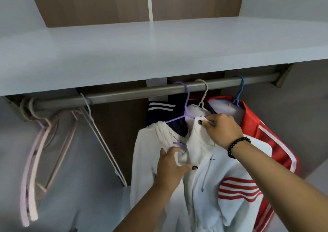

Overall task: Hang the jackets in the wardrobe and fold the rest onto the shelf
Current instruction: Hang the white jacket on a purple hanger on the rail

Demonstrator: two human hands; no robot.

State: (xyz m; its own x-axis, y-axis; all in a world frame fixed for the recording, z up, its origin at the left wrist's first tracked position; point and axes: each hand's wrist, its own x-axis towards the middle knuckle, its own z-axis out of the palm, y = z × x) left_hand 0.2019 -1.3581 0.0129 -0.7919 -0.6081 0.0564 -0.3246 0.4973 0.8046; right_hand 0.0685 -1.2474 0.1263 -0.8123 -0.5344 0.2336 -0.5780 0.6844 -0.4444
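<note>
Both hands grip the white hoodie (200, 160) at frame centre: left hand (170, 167) fingers curled round its collar, right hand (221, 130) fingers pinching its shoulder on the purple hanger (184, 107).

Purple hanger (184, 105) half buried: right arm under the white hoodie (198, 175), lower bar behind the left hand (170, 167). Hoodie hem cut by the bottom edge. Navy jacket (160, 114) mostly behind the hoodie; only collar and stripes showing. Red jacket (255, 125) partly behind the right hand (220, 128) and forearm. Pink hangers (35, 143) at left smeared by blur, count unclear. Small chest mark on hoodie too tiny to read.
</note>
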